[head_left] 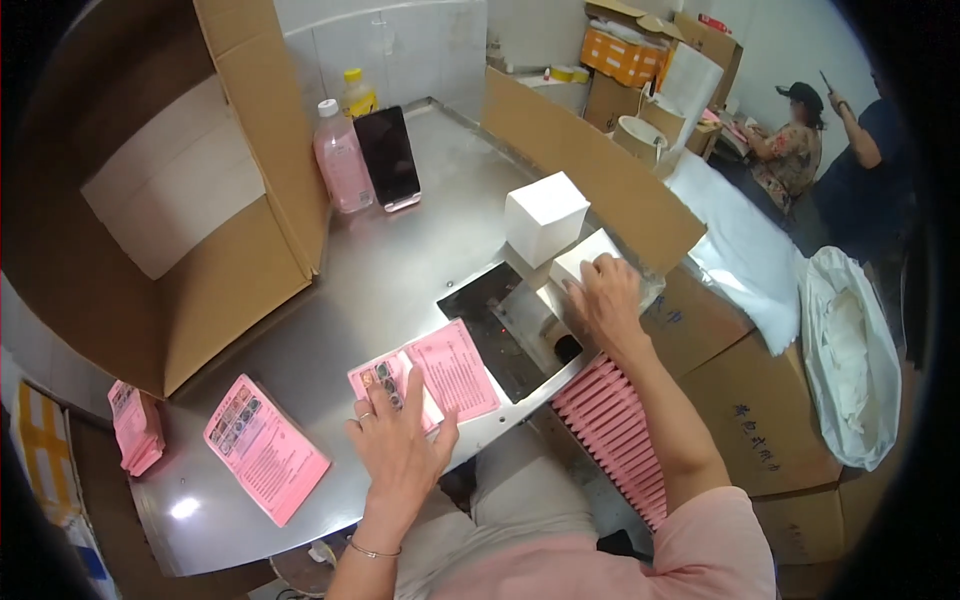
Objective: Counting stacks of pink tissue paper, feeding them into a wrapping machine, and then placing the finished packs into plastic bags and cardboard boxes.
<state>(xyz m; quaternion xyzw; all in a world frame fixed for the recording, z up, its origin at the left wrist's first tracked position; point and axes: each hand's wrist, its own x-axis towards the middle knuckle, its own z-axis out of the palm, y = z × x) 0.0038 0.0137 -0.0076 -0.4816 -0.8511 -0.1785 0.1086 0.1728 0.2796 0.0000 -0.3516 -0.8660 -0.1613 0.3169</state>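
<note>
First, on our left, we see a big brown box with its open mouth toward us, small pink packs and one flat pink pack, probably put there to be easy to reach. A phone leans on its stand, likely so we can see its dark screen. Our left hand lies on a white strip over a pink sheet; its grip is open, fingers spread, perhaps so nothing slides. Our right hand rests on the nearer white stack; we cannot tell if its grip has closed, because the fingers hide the edge.

The bench is shiny metal with a dark opening. Beyond, we see brown cartons, a white sack and two people.
</note>
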